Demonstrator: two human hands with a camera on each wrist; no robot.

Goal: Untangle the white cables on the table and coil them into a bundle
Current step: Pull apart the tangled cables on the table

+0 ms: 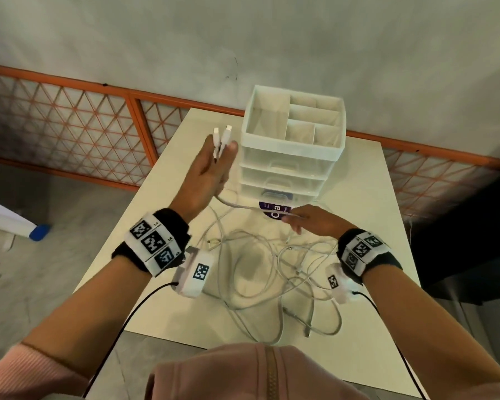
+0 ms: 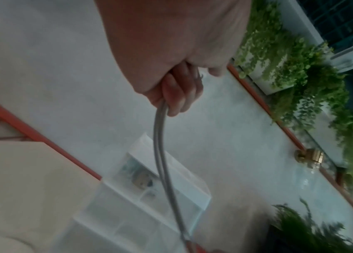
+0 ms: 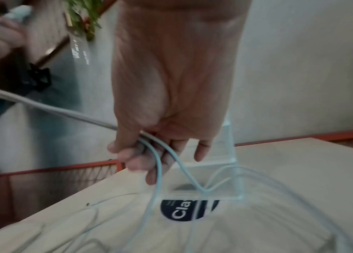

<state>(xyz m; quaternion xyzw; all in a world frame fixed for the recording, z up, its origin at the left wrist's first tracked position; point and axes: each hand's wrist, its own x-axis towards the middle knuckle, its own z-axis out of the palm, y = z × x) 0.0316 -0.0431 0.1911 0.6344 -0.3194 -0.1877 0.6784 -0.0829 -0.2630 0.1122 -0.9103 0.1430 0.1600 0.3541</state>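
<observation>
My left hand (image 1: 211,166) is raised above the table and grips two white cable ends, whose connectors (image 1: 223,132) stick up past the fingers; in the left wrist view the curled fingers (image 2: 177,95) close round the doubled cable (image 2: 160,145). The doubled cable (image 1: 243,205) runs right to my right hand (image 1: 306,220), low in front of the drawer unit. There the thumb and fingers (image 3: 127,154) pinch the two strands (image 3: 62,109), which drop to the table. A loose tangle of white cables (image 1: 272,272) lies on the cream table (image 1: 373,226) between my wrists.
A white drawer unit (image 1: 293,145) with an open divided top tray stands at the table's back middle. A dark round label (image 1: 274,210) sits at its base. Orange mesh fencing (image 1: 70,122) runs behind the table. Cable loops reach the table's front edge (image 1: 309,333).
</observation>
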